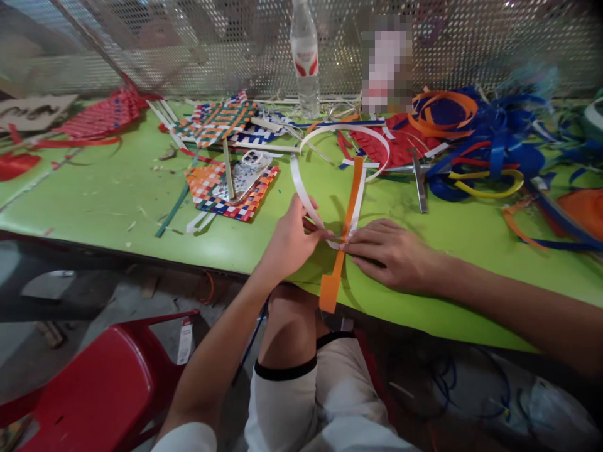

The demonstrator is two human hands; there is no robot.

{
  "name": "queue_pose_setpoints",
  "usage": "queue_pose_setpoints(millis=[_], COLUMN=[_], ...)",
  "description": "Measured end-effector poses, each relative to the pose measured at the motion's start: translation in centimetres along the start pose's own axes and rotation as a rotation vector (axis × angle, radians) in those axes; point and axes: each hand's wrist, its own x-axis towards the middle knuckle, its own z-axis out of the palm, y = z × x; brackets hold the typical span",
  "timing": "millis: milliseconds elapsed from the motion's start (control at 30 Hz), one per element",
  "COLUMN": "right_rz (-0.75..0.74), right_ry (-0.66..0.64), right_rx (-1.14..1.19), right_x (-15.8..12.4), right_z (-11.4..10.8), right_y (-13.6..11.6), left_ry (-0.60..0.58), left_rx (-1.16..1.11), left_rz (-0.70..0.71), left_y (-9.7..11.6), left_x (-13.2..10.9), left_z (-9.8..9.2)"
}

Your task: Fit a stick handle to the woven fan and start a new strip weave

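Note:
Near the front edge of the green table, my left hand (299, 235) pinches a white plastic strip (301, 186) that curves up and away from me. My right hand (389, 251) lies low on the tabletop, its fingertips pressed together at the spot where the strips cross. An orange strip (351, 201) runs through this crossing, with a wider orange end (330, 293) hanging past the table edge. Another white length stands close along the orange strip's right side. Exactly how the strips are looped at the crossing is partly hidden by my fingers.
Woven checkered pieces (240, 210) lie left, with a phone (247, 176) on top. A water bottle (305, 63) stands by the perforated metal panel (211, 44). Scissors (418, 182) and tangled blue strips (499, 144) are at right. A red chair (103, 383) stands below left.

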Motion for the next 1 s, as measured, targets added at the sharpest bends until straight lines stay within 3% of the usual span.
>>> queue_pose_setpoints(millis=[267, 433, 633, 1000], right_rz=[0.02, 0.025, 0.023, 0.009], right_ry=[-0.005, -0.041, -0.044, -0.075], right_rx=[0.014, 0.031, 0.049, 0.027], right_x=[0.0, 0.2, 0.2, 0.4], right_z=[0.1, -0.2, -0.1, -0.5], right_y=[0.0, -0.1, -0.1, -0.3], left_ry=[-0.101, -0.237, -0.414, -0.326], left_rx=[0.043, 0.131, 0.036, 0.143], left_rz=[0.106, 0.173, 0.066, 0.07], left_y=[0.8, 0.9, 1.1, 1.6], left_x=[1.1, 1.7, 2.3, 1.9], left_z=[0.6, -0.3, -1.8, -0.8])
